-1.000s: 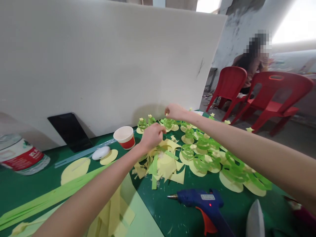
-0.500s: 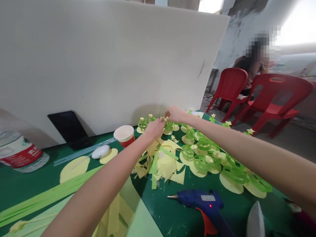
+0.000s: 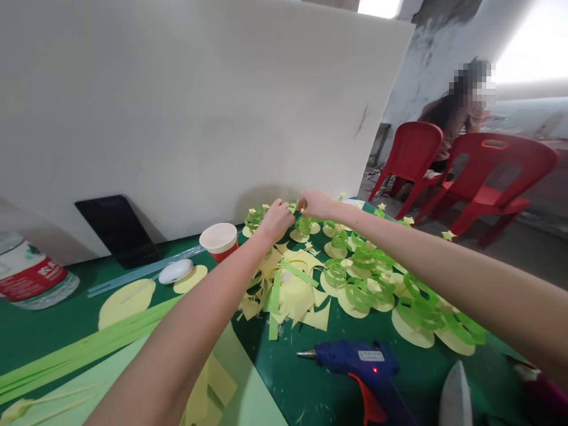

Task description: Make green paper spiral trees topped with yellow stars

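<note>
Both arms stretch over the table to its far side. My left hand [image 3: 278,219] is closed, its fingers curled beside small green paper spirals [image 3: 254,220] on round bases. Close to its right, my right hand [image 3: 316,205] bends down with fingers pinched. Green paper shows between the two hands, but what either one grips is too small to make out. Below the right hand stands another green paper spiral [image 3: 303,226] on a pale yellow disc. More paper spirals [image 3: 361,255], several topped with yellow stars, crowd the table under my right forearm.
Yellow paper scraps [image 3: 296,296] lie mid-table, a blue glue gun [image 3: 350,358] in front. Leftward are a paper cup [image 3: 219,239], a white oval case [image 3: 176,271], a phone [image 3: 118,231], a bottle [image 3: 33,275] and green strips [image 3: 89,349]. A white board [image 3: 199,118] stands behind.
My left hand has lifted slightly and drawn a little away from my right hand, its fingers curling in. My right hand stays nearly in place. The view has shifted slightly.
</note>
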A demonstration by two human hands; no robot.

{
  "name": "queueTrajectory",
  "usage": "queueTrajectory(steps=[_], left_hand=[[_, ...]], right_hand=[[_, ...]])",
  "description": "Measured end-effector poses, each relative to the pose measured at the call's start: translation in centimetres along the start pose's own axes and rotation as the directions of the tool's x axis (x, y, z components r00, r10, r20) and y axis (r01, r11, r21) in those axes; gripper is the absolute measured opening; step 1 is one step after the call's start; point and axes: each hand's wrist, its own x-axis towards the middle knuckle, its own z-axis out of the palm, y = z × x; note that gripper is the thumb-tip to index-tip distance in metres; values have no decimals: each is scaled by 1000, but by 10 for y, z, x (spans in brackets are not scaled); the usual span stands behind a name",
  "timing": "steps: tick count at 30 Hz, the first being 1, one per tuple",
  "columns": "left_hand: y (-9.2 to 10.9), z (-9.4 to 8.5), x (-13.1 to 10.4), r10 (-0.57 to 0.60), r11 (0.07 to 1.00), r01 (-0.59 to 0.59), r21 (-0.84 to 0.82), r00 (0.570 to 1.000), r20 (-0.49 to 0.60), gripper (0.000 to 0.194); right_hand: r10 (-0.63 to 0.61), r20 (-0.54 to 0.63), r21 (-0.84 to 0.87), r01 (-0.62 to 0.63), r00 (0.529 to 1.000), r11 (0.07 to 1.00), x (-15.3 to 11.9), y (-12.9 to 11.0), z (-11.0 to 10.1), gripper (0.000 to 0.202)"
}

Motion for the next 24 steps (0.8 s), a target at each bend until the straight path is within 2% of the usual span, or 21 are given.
queueTrajectory(steps=[11, 16, 24], left_hand=[[11, 13, 1, -47, 998, 48, -50, 999, 11, 27], [16, 14, -1, -83, 989, 93, -112, 993, 88, 27], [20, 7, -7, -171, 953, 218, -210, 960, 223, 28]], right_hand=[[-17, -25, -18, 17, 1000, 1000, 2, 2, 3, 26], [-37, -23, -19, 36, 999, 999, 4, 4, 1, 25], [-15, -47, -27, 14, 999, 1000, 3, 9, -10, 26]])
